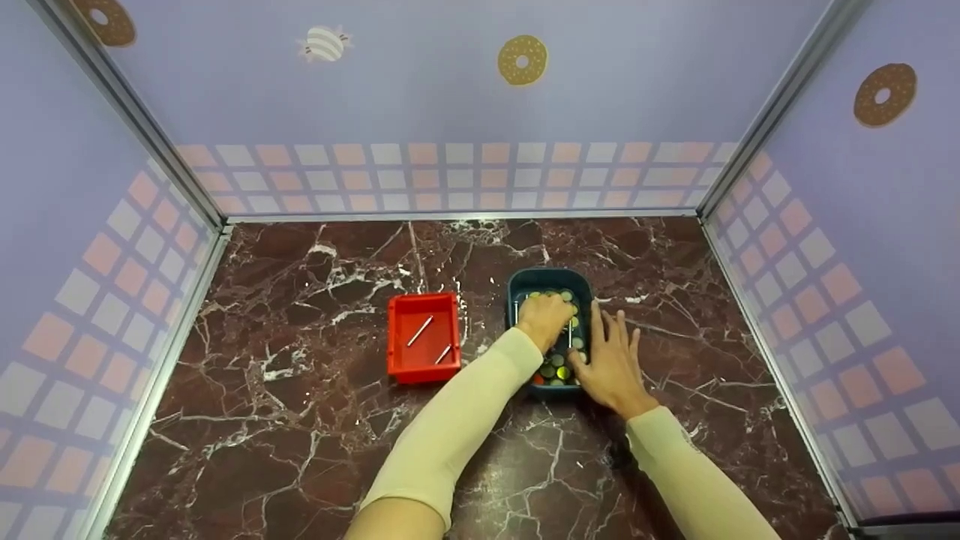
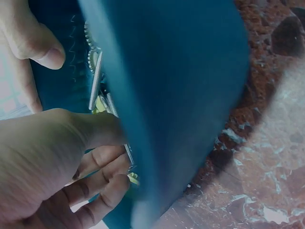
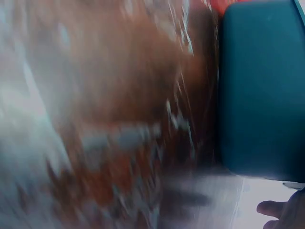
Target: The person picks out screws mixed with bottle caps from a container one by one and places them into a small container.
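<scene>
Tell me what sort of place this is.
Probably a staged work booth: patterned panels in metal framing stand on three sides of a marbled tabletop.

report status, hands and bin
Left hand inside teal bin, grip unclear. Right hand at bin's right side. Bottle caps, metal rods inside. Red tray apart, not blocking.

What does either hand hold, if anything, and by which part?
Left hand: cannot tell; the blue box hides its fingertips. Right hand: no clear grip; it rests against the box's right side, thumb over the rim.
</scene>
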A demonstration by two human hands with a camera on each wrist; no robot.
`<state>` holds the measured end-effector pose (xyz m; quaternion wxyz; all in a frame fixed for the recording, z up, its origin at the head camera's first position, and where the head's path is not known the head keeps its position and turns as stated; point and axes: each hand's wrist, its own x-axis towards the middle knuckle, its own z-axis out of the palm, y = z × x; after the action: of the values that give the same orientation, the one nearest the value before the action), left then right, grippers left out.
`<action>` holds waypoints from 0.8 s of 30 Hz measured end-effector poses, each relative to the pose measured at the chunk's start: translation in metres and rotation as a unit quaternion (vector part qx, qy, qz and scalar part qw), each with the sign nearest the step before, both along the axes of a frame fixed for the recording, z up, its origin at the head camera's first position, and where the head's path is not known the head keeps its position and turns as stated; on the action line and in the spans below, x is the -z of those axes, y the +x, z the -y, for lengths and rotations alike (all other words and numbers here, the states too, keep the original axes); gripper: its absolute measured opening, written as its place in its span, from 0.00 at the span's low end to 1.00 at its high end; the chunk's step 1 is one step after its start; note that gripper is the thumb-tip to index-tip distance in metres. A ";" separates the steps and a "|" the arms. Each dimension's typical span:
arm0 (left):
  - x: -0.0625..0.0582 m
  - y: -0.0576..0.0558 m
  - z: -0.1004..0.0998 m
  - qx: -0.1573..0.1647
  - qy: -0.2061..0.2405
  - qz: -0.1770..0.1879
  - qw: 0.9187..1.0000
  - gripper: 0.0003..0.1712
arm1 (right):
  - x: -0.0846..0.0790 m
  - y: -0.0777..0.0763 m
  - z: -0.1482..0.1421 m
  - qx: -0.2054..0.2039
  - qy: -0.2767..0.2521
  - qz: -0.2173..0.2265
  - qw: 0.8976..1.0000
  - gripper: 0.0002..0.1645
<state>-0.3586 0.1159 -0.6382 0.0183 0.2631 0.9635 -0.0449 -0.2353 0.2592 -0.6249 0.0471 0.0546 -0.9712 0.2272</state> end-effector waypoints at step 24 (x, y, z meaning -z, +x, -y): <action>-0.099 0.056 0.045 0.034 -0.028 -0.068 0.997 0.19 | -0.003 0.003 0.003 -0.005 0.009 0.010 1.000 0.63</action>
<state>-0.3029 0.0710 -0.5395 -0.0413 0.2911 0.9515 -0.0900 -0.2323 0.2558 -0.6223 0.0357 0.0580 -0.9733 0.2194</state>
